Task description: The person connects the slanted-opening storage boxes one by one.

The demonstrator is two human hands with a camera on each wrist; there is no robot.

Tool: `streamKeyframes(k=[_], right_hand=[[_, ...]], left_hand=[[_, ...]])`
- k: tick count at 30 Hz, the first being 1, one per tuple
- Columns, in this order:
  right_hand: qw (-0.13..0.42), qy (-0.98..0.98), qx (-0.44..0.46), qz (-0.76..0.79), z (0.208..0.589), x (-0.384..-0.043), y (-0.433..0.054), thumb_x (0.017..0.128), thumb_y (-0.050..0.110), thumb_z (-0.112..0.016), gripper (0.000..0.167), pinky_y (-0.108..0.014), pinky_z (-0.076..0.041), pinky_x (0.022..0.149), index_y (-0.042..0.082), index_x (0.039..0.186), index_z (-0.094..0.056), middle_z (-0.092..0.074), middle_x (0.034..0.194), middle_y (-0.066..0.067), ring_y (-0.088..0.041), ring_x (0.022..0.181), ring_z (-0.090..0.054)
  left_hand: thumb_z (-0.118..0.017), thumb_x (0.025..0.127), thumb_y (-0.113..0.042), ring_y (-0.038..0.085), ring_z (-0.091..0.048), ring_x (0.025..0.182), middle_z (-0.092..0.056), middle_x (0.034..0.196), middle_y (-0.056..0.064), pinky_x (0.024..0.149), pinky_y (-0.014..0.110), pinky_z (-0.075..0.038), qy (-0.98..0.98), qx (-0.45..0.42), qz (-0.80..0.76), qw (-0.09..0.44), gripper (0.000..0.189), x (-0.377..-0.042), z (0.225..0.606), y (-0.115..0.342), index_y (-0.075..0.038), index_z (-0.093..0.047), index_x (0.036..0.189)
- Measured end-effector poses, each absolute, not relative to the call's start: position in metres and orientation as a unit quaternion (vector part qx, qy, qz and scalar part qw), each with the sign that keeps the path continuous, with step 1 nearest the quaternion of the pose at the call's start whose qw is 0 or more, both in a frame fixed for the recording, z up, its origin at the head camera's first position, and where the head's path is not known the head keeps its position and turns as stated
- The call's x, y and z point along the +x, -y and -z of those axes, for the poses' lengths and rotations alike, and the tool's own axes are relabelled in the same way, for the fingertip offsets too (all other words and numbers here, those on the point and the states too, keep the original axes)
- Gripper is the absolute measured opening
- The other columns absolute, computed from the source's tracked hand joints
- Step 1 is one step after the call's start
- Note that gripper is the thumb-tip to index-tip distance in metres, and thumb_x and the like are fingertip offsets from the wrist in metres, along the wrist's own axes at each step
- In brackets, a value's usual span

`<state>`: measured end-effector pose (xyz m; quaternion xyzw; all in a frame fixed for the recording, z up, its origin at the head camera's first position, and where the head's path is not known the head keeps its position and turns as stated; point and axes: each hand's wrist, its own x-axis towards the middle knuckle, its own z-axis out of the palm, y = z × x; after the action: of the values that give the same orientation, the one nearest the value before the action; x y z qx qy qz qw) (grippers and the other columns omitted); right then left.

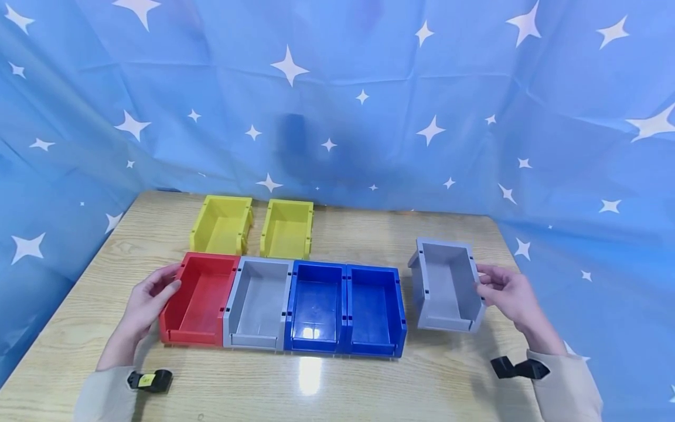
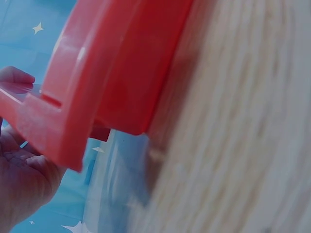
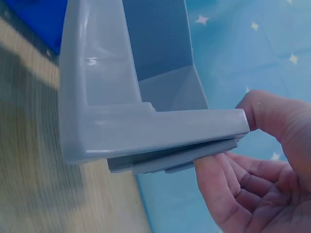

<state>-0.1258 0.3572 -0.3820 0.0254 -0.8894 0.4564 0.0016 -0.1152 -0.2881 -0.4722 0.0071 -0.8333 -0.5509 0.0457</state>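
Note:
My left hand [image 1: 147, 302] grips the left wall of a red plastic storage bin [image 1: 203, 293], its thumb at the rim. The bin is the left end of a side-by-side row. To its right come a grey bin [image 1: 259, 299], a blue bin [image 1: 318, 305] and a second blue bin [image 1: 373, 308]. Apart from the row, on the right, my right hand [image 1: 511, 296] pinches the right wall of another grey bin [image 1: 445, 287]. In the right wrist view this grey bin [image 3: 112, 126] hangs slightly tilted above the table, thumb inside the wall and fingers outside.
Behind the row's left part stand a yellow bin [image 1: 224, 225] and another yellow bin [image 1: 287, 228], a gap between them. The wooden table [image 1: 253, 387] backs onto a blue star-patterned curtain [image 1: 337, 105], which also hangs along both sides.

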Motion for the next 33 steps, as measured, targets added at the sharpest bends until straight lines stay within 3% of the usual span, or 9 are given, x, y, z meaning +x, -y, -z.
streamKeyframes(k=[9,16,21,23,27,29,33], right_hand=[[-0.006,0.886,0.027,-0.463,0.388,-0.106,-0.349,0.084,-0.008,-0.058,0.04,-0.026,-0.051,0.049,-0.019,0.122,-0.048,-0.064,0.079,0.011,-0.003,0.067,-0.061],[-0.003,0.882,0.026,-0.47,0.391,-0.098,-0.346,0.085,-0.007,-0.059,0.04,-0.026,-0.051,0.049,-0.02,0.121,-0.048,-0.064,0.08,0.011,-0.004,0.066,-0.062],[-0.002,0.879,0.028,-0.476,0.39,-0.094,-0.343,0.085,-0.008,-0.058,0.039,-0.026,-0.05,0.049,-0.021,0.119,-0.047,-0.064,0.079,0.011,-0.004,0.065,-0.061],[-0.002,0.878,0.029,-0.477,0.389,-0.094,-0.343,0.085,-0.008,-0.058,0.039,-0.026,-0.05,0.049,-0.021,0.119,-0.047,-0.064,0.079,0.011,-0.004,0.065,-0.061],[-0.004,0.879,0.031,-0.476,0.389,-0.096,-0.341,0.084,-0.008,-0.059,0.039,-0.026,-0.05,0.049,-0.02,0.12,-0.048,-0.064,0.079,0.011,-0.004,0.065,-0.061],[-0.006,0.879,0.031,-0.475,0.39,-0.097,-0.34,0.084,-0.007,-0.059,0.039,-0.026,-0.05,0.049,-0.019,0.12,-0.049,-0.064,0.079,0.01,-0.004,0.065,-0.061],[-0.017,0.879,0.033,-0.476,0.391,-0.098,-0.341,0.085,-0.006,-0.058,0.039,-0.026,-0.051,0.051,-0.02,0.12,-0.048,-0.064,0.08,0.008,-0.004,0.067,-0.061]], left_hand=[[-0.054,0.095,-0.011,-0.007,-0.05,0.093,-0.051,0.105,-0.026,0.071,0.011,-0.048,0.822,0.002,0.567,0.042,0.042,-0.114,0.47,0.288,0.007,-0.043,0.132],[-0.059,0.093,-0.023,-0.004,-0.054,0.082,-0.053,0.093,-0.026,0.066,0.015,-0.051,0.83,0.056,0.555,0.016,0.041,-0.111,0.463,0.29,0.008,-0.052,0.119],[-0.06,0.093,-0.026,-0.004,-0.056,0.08,-0.055,0.09,-0.026,0.066,0.018,-0.053,0.825,0.069,0.561,-0.008,0.048,-0.109,0.458,0.291,0.012,-0.052,0.119],[-0.06,0.093,-0.027,-0.004,-0.057,0.081,-0.056,0.09,-0.027,0.067,0.018,-0.053,0.817,0.071,0.572,-0.014,0.044,-0.108,0.457,0.292,0.008,-0.056,0.12],[-0.06,0.092,-0.022,-0.005,-0.058,0.081,-0.059,0.092,-0.027,0.067,0.017,-0.052,0.788,0.069,0.611,-0.019,0.02,-0.107,0.459,0.294,-0.019,-0.067,0.111],[-0.06,0.092,-0.018,-0.004,-0.059,0.083,-0.06,0.094,-0.026,0.068,0.016,-0.052,0.774,0.061,0.63,-0.02,0.02,-0.106,0.461,0.295,-0.028,-0.067,0.108],[-0.059,0.093,-0.014,-0.004,-0.059,0.086,-0.061,0.099,-0.024,0.069,0.015,-0.051,0.761,0.041,0.647,-0.02,0.027,-0.105,0.462,0.296,-0.023,-0.065,0.118]])
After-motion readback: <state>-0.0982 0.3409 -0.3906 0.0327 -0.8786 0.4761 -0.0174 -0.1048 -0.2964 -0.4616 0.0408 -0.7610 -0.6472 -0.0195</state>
